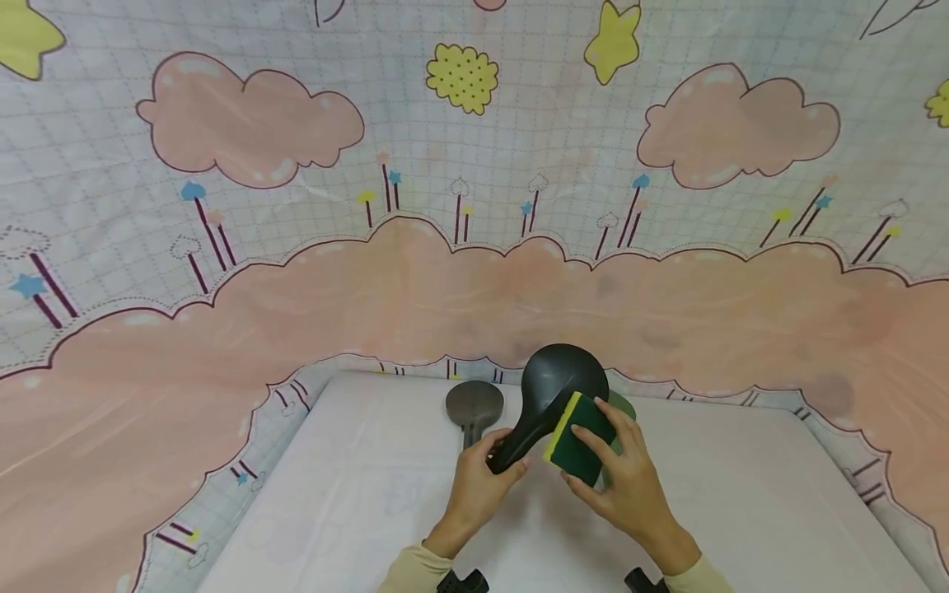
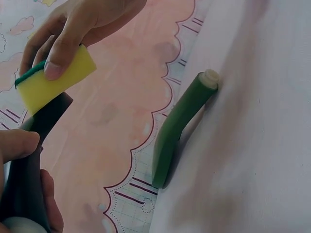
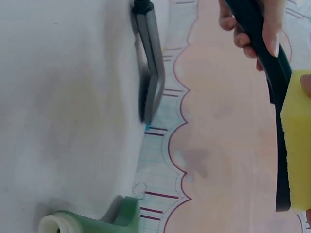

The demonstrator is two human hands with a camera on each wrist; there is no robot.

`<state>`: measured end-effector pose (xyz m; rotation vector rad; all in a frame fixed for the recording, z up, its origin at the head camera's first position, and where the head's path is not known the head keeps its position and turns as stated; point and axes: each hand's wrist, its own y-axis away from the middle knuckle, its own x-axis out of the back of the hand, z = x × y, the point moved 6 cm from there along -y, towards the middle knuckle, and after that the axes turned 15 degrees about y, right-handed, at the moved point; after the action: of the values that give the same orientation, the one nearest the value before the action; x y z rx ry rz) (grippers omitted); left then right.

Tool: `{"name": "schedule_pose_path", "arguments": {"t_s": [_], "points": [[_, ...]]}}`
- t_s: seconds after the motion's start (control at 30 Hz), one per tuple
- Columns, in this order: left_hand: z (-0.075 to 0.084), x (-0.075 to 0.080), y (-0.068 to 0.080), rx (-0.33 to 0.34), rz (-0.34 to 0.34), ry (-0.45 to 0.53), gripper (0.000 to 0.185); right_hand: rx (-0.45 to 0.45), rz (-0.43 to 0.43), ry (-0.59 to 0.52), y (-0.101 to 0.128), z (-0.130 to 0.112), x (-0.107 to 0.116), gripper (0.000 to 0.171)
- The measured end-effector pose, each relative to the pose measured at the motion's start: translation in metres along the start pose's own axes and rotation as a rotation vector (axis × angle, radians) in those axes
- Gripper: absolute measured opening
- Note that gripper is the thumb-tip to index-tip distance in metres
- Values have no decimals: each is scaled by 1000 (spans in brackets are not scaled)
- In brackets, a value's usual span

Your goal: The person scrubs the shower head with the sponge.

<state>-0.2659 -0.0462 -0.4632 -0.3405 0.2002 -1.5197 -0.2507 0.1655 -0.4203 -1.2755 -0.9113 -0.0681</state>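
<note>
A black hand-held shower head (image 1: 559, 375) is raised over the table, its handle gripped low down by my left hand (image 1: 470, 490). My right hand (image 1: 638, 490) holds a yellow sponge (image 2: 58, 87) with a dark green scouring side (image 1: 582, 459). The sponge's yellow side faces the black shower head and appears to touch it in the right wrist view. A grey shower head (image 1: 474, 403) lies on the table beyond my left hand. Behind my right hand lies a green shower head (image 2: 180, 126), mostly hidden in the head view, with a pale connector at its handle end.
The white table (image 1: 334, 494) has its far edge just behind the grey and green shower heads. Beyond it hangs a cloth backdrop (image 1: 445, 305) printed with clouds and stars. Dark wrist devices (image 1: 463, 581) sit at both sleeves.
</note>
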Motion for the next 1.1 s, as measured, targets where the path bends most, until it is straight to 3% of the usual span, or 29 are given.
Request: {"name": "schedule_pose_path", "arguments": {"t_s": [0.13, 0.3, 0.5, 0.83, 1.1], "points": [[3, 5, 2, -15, 3, -7, 44, -25, 20, -2, -2, 4, 4, 62], [1, 9, 5, -36, -5, -21, 43, -118, -11, -24, -3, 17, 8, 64], [6, 16, 11, -131, 1, -62, 44, -184, -7, -52, -4, 29, 11, 64], [14, 18, 12, -234, 30, -137, 44, -185, -15, -41, -5, 29, 11, 68], [22, 15, 10, -379, 73, -246, 44, -144, 16, -4, -5, 15, 10, 73]]}}
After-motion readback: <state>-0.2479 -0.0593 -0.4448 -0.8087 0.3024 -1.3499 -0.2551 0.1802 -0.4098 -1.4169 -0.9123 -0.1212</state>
